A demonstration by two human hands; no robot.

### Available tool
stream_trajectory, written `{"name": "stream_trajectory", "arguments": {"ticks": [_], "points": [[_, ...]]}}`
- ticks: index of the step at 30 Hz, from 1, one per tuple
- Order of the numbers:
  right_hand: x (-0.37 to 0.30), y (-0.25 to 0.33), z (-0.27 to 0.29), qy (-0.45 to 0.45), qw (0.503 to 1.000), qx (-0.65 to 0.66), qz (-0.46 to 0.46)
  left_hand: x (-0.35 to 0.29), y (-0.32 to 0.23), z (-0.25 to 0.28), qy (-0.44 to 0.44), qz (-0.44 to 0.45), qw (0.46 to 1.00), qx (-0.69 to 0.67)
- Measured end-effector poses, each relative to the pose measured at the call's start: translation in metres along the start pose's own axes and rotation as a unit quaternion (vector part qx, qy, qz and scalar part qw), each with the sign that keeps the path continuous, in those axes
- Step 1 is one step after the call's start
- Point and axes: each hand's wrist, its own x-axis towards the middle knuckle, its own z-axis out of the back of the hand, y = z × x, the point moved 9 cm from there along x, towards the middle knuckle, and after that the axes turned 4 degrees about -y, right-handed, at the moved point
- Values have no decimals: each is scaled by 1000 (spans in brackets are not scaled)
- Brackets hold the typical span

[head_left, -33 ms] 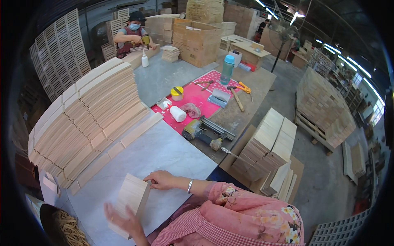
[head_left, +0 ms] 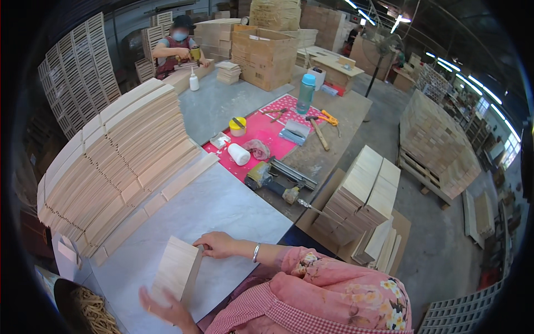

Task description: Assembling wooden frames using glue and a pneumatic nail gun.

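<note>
Head view: a pale wooden block (head_left: 179,261) lies between my hands, toward the near edge of the grey tabletop (head_left: 239,209).
I judge it stiff, dry and fairly light, not slippery, though thin corners could chip; if it is a loose stack of boards, which I cannot tell, it could slide apart, so I would take hold at both ends and squeeze evenly. My right hand (head_left: 218,245) has its fingers curled, gripping the far right corner; my left hand (head_left: 167,309) is open, fingers spread, at the near end, contact unclear.
</note>
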Motion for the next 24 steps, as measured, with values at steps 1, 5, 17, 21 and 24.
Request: {"name": "stream_trajectory", "arguments": {"ticks": [1,5,17,21,24], "points": [[1,-1,1,-5,1000,2,3,-11,30,15,-35,67,997,-17],[-2,-2,1,-32,999,30,30,-82,180,12,-74,309,946,-66],[-35,65,14,-37,993,110,24,-84,269,4,52,207,966,-145],[-49,110,20,12,989,150,3,24,155,54,-7,127,985,-118],[-52,96,-2,1,985,173,-9,57,118,50,24,138,986,-89]]}}
